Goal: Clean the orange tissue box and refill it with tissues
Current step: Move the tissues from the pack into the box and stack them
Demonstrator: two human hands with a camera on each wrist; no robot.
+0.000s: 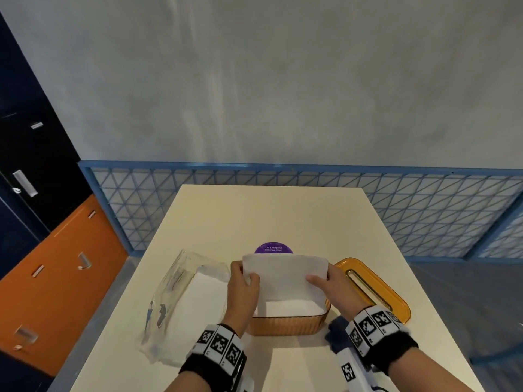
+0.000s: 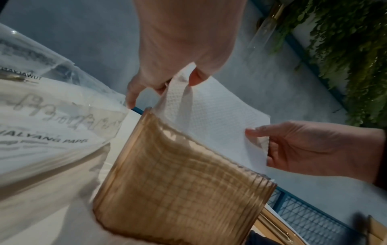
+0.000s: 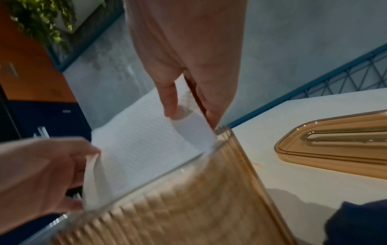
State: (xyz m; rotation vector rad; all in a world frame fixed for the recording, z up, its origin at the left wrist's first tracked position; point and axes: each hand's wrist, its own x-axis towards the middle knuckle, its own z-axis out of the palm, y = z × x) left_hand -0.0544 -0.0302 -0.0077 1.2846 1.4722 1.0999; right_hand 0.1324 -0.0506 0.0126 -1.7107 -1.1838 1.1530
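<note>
The orange ribbed tissue box (image 1: 285,325) (image 2: 180,187) (image 3: 188,203) stands open on the cream table, white tissues lying inside it. Above it both hands hold up a white tissue sheet (image 1: 285,275) (image 2: 211,114) (image 3: 142,132). My left hand (image 1: 243,278) (image 2: 167,82) pinches the sheet's left edge. My right hand (image 1: 325,280) (image 3: 188,107) pinches its right edge. The box's orange lid (image 1: 373,290) (image 3: 335,145), with a slot in it, lies flat to the right of the box.
A clear plastic tissue pack (image 1: 181,306) (image 2: 48,116) lies left of the box. A dark blue cloth (image 1: 336,335) (image 3: 360,223) sits by the right wrist. A purple round sticker (image 1: 273,248) is behind the box. A blue mesh fence (image 1: 396,205) borders the table's far side.
</note>
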